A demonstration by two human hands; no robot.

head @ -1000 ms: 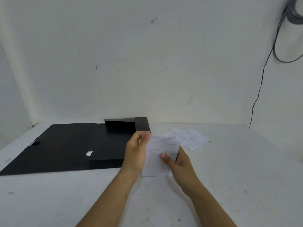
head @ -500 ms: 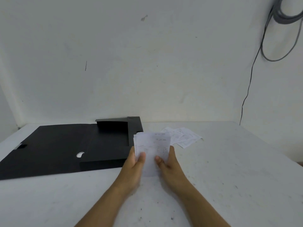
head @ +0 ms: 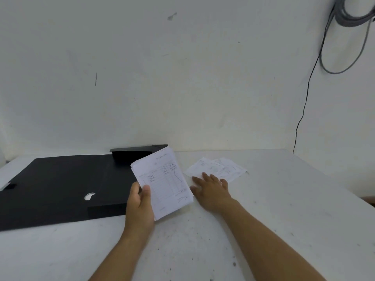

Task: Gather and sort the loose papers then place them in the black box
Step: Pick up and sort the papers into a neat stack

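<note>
My left hand (head: 140,201) grips a stack of white papers (head: 164,179) with handwritten tables, tilted and held just above the table beside the black box. The black box (head: 60,185) lies opened flat at the left, its raised walls at the back and front right. My right hand (head: 211,189) is open with fingers spread, reaching over the table, its fingertips at the near edge of several loose papers (head: 219,168) that lie overlapped further back.
The white table (head: 284,209) meets a white wall at the back and at the right. A thin black cable (head: 304,110) hangs down the right wall from a grey coil (head: 349,15) at the top right.
My right hand has let go of the stack and moved right and forward to the loose papers. The left hand alone now holds the stack, tilted.
</note>
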